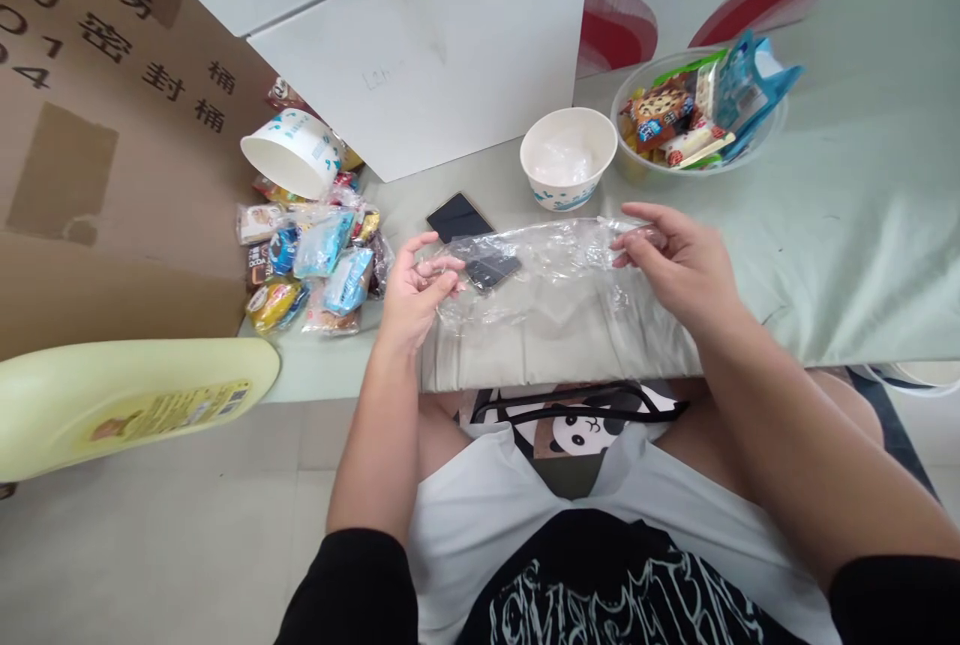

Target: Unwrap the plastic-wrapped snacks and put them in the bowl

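A clear, crinkled plastic bag (pixel 559 250) is stretched between my two hands over the near part of the table. My left hand (pixel 421 290) pinches its left end, thumb and fingers closed on it. At the other end, my right hand (pixel 671 260) grips the plastic between thumb and fingers. Behind the bag lies a dark, flat phone-like object (pixel 456 216), and a second dark piece (pixel 493 270) shows through the film. A white paper bowl (pixel 571 197) stands upright just beyond, with clear plastic inside it.
Wrapped snacks (pixel 322 250) are heaped at the left, a tilted paper bowl (pixel 292 155) on them. A clear tub (pixel 772 130) of snacks stands back right. White boxes (pixel 442 55) and a brown carton (pixel 120 255) rise behind and left. A pale yellow bottle (pixel 150 395) juts in at left.
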`<act>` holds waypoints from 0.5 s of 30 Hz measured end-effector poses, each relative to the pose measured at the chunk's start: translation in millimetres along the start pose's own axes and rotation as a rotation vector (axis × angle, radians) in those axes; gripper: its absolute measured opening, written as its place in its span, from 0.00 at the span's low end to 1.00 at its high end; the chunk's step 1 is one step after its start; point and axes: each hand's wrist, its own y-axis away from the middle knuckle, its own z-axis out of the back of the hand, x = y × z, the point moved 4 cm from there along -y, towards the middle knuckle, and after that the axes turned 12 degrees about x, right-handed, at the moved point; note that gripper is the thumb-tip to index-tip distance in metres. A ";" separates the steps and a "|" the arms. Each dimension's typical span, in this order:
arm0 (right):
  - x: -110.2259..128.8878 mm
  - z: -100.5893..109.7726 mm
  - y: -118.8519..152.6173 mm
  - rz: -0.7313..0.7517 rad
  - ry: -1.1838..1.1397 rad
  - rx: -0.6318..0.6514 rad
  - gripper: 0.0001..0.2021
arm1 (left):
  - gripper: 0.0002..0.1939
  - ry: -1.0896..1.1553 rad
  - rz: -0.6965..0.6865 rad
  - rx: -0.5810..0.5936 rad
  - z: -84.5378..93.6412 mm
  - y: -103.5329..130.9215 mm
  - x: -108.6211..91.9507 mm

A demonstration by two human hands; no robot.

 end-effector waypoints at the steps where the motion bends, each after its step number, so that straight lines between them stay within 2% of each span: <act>1: -0.4 2.8 -0.1 -0.014 0.041 -0.020 0.14 | 0.28 -0.027 -0.019 -0.040 3.6 -0.6 0.3; 3: 0.1 8.8 0.0 -0.008 0.173 -0.071 0.09 | 0.20 -0.107 -0.051 -0.134 11.5 -1.7 1.7; 5: 3.3 14.2 1.0 0.069 0.321 -0.140 0.06 | 0.12 -0.221 -0.082 -0.207 18.8 -2.0 3.1; 8: 8.1 18.2 3.6 0.229 0.465 -0.241 0.05 | 0.09 -0.411 -0.173 -0.220 25.3 -0.5 4.1; 10: 9.4 17.3 5.2 0.293 0.514 -0.277 0.05 | 0.13 -0.518 -0.256 -0.173 25.7 0.7 5.6; 12: 9.9 14.1 6.3 0.328 0.544 -0.273 0.05 | 0.26 -0.612 -0.298 -0.093 23.0 0.4 9.8; 15: 10.7 9.5 7.5 0.363 0.536 -0.231 0.05 | 0.40 -0.652 -0.238 0.027 15.8 -4.2 19.1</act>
